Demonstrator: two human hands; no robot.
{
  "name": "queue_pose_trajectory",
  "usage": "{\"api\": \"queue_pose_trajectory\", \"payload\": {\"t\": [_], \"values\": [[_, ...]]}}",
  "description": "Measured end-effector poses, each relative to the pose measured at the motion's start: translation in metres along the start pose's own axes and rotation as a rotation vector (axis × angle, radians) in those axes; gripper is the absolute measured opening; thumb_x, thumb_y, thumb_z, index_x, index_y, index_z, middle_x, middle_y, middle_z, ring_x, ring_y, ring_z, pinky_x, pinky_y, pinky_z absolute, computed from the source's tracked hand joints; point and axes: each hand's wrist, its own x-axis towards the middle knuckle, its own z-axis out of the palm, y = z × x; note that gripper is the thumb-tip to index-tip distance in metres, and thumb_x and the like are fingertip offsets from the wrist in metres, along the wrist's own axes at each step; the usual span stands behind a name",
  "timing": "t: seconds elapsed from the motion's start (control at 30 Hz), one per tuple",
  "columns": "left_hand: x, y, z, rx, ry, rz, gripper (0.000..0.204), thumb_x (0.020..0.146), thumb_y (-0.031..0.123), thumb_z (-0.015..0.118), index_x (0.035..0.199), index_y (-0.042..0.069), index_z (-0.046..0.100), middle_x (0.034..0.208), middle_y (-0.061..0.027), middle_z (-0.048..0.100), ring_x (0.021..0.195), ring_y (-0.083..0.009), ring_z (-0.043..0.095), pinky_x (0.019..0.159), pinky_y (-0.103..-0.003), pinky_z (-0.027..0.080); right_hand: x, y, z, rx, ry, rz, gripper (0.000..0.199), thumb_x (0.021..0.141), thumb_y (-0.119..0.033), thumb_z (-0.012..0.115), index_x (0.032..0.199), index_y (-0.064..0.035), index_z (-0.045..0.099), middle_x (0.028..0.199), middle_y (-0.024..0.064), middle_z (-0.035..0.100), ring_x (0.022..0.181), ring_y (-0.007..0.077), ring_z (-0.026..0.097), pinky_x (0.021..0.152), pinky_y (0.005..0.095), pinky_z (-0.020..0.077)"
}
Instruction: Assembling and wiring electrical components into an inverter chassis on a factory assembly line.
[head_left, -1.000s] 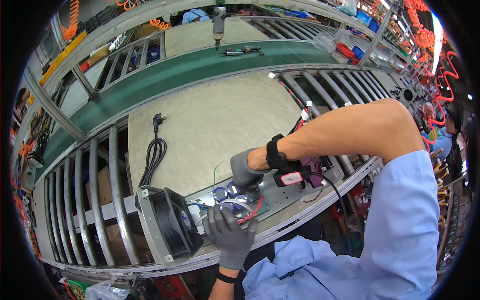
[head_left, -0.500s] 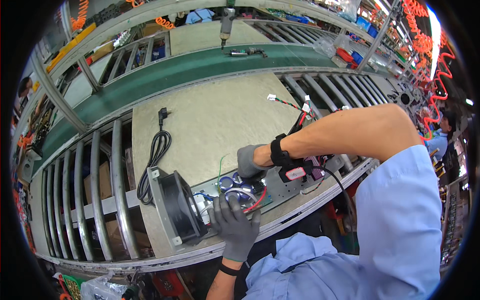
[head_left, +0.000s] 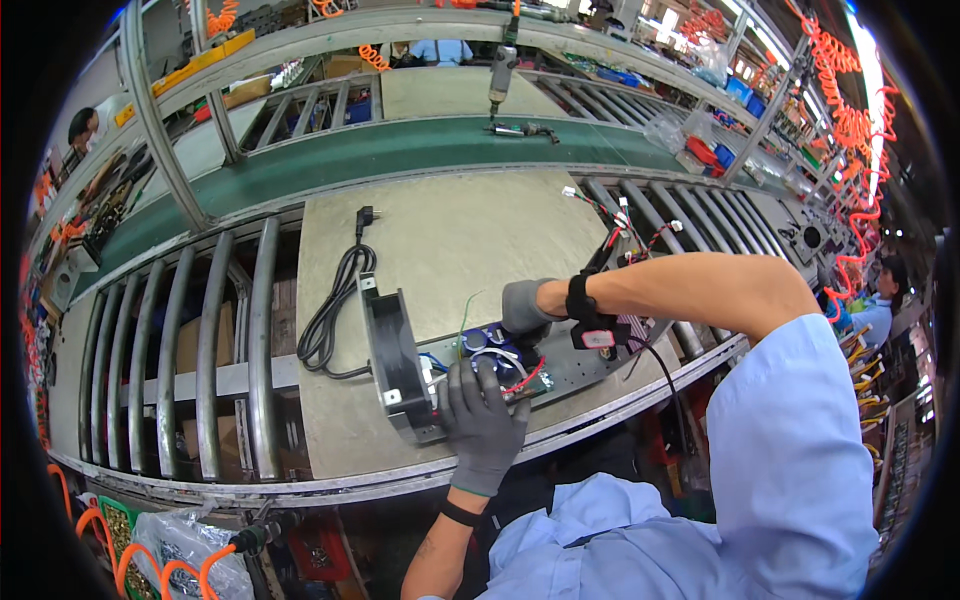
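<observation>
A long metal chassis (head_left: 575, 372) lies slantwise on the pale board, with a square black fan (head_left: 392, 345) upright at its left end. Blue capacitors (head_left: 480, 342) and a circuit board with red, blue and white wires sit beside the fan. My left hand (head_left: 482, 415), in a grey glove, grips the near side of the chassis, its fingers reaching over the wires. On the far side, my right hand (head_left: 525, 305), also gloved, is curled beside the capacitors; its fingertips and anything in them are hidden. A thin green wire (head_left: 467, 318) stands up between fan and capacitors.
A coiled black power cord (head_left: 333, 305) lies left of the fan. Metal rollers (head_left: 205, 370) flank the pale board (head_left: 450, 235). Connector wires (head_left: 625, 230) stick up at the right. Beyond, a power screwdriver (head_left: 502, 75) hangs above a green belt (head_left: 390, 148).
The view has shifted. The chassis has turned, its fan end swinging away from the near table edge, and the fan now shows more edge-on. Both hands have stayed at the chassis.
</observation>
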Motion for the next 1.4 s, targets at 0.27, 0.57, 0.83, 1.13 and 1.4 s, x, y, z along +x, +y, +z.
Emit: {"api": "queue_pose_trajectory", "payload": {"t": [0.27, 0.57, 0.83, 1.13, 1.4], "values": [[0.002, -0.006, -0.004, -0.060, -0.002, 0.036, 0.084, 0.086, 0.044, 0.074, 0.150, -0.002, 0.046, 0.145, -0.0273, 0.050, 0.140, -0.0436, 0.045, 0.122, -0.056, 0.027, -0.024, -0.023, -0.030, -0.415, 0.172, -0.100, 0.019, 0.089, -0.019, 0.068, 0.086, -0.0064, 0.081, 0.088, 0.0128, 0.080, 0.077, 0.0286, 0.077, 0.069, 0.0459, 0.0591], [-0.002, -0.009, -0.004, -0.066, -0.080, 0.023, 0.081, 0.088, 0.042, 0.072, 0.150, -0.002, 0.046, 0.147, -0.0266, 0.050, 0.141, -0.0425, 0.045, 0.123, -0.056, 0.028, -0.118, -0.032, 0.038, -0.136, 0.685, 0.041, 0.018, 0.095, -0.022, 0.063, 0.095, -0.0064, 0.072, 0.081, 0.0166, 0.074, 0.077, 0.0388, 0.074, 0.071, 0.0509, 0.0589], [0.002, -0.005, -0.006, -0.023, -0.053, 0.008, 0.077, 0.086, 0.039, 0.074, 0.147, 0.000, 0.049, 0.147, -0.0247, 0.051, 0.139, -0.0416, 0.048, 0.119, -0.057, 0.033, -0.086, -0.013, 0.066, 0.388, 0.978, -0.070, 0.036, 0.099, -0.032, 0.065, 0.113, 0.0003, 0.070, 0.089, 0.0239, 0.072, 0.086, 0.0430, 0.072, 0.080, 0.0513, 0.0579], [0.002, -0.001, -0.004, 0.015, 0.013, 0.008, 0.073, 0.087, 0.042, 0.070, 0.144, 0.000, 0.051, 0.144, -0.0248, 0.053, 0.137, -0.0428, 0.049, 0.116, -0.058, 0.035, -0.079, -0.042, 0.092, 0.578, 1.166, -0.082, 0.056, 0.096, -0.030, 0.069, 0.137, 0.0049, 0.052, 0.116, 0.0296, 0.065, 0.097, 0.0482, 0.069, 0.079, 0.0533, 0.0573], [0.001, -0.002, -0.001, 0.015, 0.059, 0.010, 0.076, 0.087, 0.044, 0.072, 0.144, -0.002, 0.051, 0.141, -0.0257, 0.054, 0.135, -0.0443, 0.050, 0.117, -0.058, 0.033, -0.030, -0.036, 0.078, 0.630, 1.338, -0.221, 0.039, 0.102, -0.034, 0.055, 0.115, -0.0008, 0.070, 0.116, 0.0289, 0.070, 0.101, 0.0467, 0.069, 0.088, 0.0547, 0.0550]]}}
